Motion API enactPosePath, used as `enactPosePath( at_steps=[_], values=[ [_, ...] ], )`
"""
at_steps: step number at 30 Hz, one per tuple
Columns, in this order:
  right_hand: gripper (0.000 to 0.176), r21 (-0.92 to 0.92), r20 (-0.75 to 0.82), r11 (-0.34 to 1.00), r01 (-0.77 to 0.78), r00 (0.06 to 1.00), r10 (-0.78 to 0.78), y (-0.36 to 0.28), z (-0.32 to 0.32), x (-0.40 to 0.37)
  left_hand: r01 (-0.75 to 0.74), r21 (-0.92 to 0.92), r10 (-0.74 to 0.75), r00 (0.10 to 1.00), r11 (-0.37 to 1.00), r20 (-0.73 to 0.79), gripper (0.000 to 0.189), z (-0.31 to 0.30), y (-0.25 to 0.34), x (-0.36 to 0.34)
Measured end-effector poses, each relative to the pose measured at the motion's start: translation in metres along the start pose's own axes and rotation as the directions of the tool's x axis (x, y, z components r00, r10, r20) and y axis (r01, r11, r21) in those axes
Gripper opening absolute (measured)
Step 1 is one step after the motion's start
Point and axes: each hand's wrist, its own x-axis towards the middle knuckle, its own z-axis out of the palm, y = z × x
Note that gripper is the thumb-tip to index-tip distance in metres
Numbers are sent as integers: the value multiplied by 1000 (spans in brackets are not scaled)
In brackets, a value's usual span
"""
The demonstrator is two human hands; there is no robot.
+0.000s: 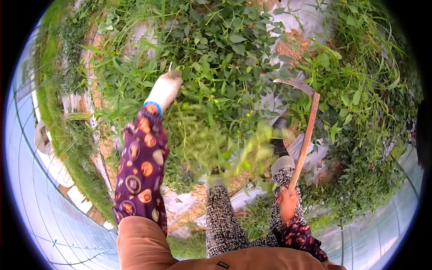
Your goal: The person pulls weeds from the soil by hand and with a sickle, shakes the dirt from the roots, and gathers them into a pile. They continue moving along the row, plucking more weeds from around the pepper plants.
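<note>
In our right hand point(287, 202) we have the lower end of the wooden handle of a sickle point(308, 135), fingers wrapped around it. Our gloved left hand point(165, 87), raised over the bed, looks closed on the stem of a blurred plant point(202, 139); a pale stub pokes out above the fist, and the leafy part spreads below it towards the legs, too smeared for us to follow every shoot.

The sickle stands nearly upright in our view, its handle passing in front of the right trouser leg point(283, 175). At its top the curved blade point(297, 84) bends left, its tip close to the leaves of the bed. Between the blurred plant and the upper handle we see a narrow gap, partly taken up by a dark boot point(277, 143).

Forward of both hands, dense foliage point(234, 58) leaves little open room. Right of the blade, tall weeds point(378, 67) crowd close. Barer space shows on the pale ground sheet point(299, 13) beyond the blade and along a bare strip point(96, 87) left of the left hand. Farther left, the clear tunnel wall point(49, 198) bounds everything, well apart from our hands.
</note>
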Motion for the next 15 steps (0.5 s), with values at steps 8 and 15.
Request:
enactPosePath(
  at_steps=[8, 15],
  values=[
    [20, -88, -26, 994, -72, 997, 70, 2, 1, 1, 13, 477, 4, 999, 879, -33, 77, 81, -44, 165],
    [21, -115, -52, 988, -102, 994, 97, -9, 16, -2, 45, 591, 28, 993, 805, -114, 25, 106, -28, 103]
  ],
)
